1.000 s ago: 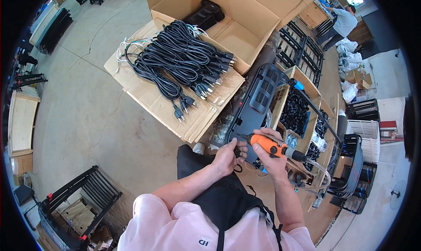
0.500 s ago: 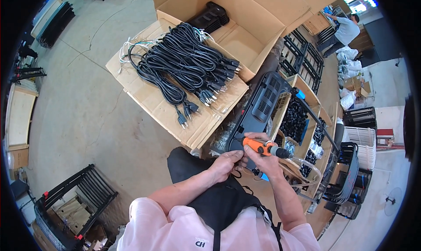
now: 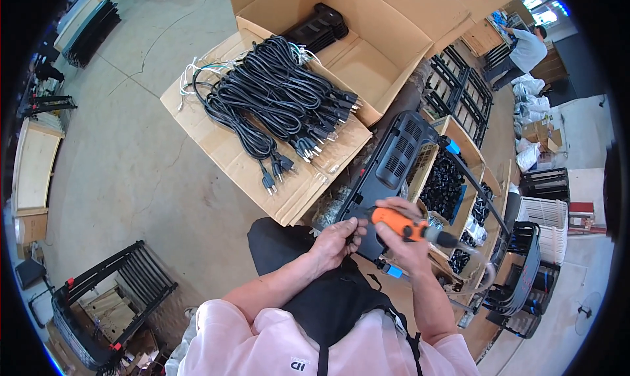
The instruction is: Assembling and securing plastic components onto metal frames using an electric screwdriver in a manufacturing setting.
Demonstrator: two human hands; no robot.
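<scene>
My right hand [image 3: 408, 250] is wrapped round an orange electric screwdriver [image 3: 392, 221], whose blurred rear end and cable point off to the right. My left hand [image 3: 333, 243] is closed in a pinch at the near end of a long black plastic housing [image 3: 371, 195] with a vented cover [image 3: 401, 146]. What the left fingertips hold, if anything, is hidden. The screwdriver's front end lies over the housing, just right of those fingertips; its bit is not clear to see.
Bundled black power cords [image 3: 282, 90] lie on a cardboard flap [image 3: 223, 169] beside an open carton [image 3: 407, 54]. Wooden parts bins [image 3: 482, 159] with small black pieces stand to the right. A person [image 3: 525, 51] works far right. Black metal racks [image 3: 134, 277] stand lower left.
My right hand has shifted slightly right with the screwdriver, drawing it away from my left fingertips. My left hand stays at the housing's near end.
</scene>
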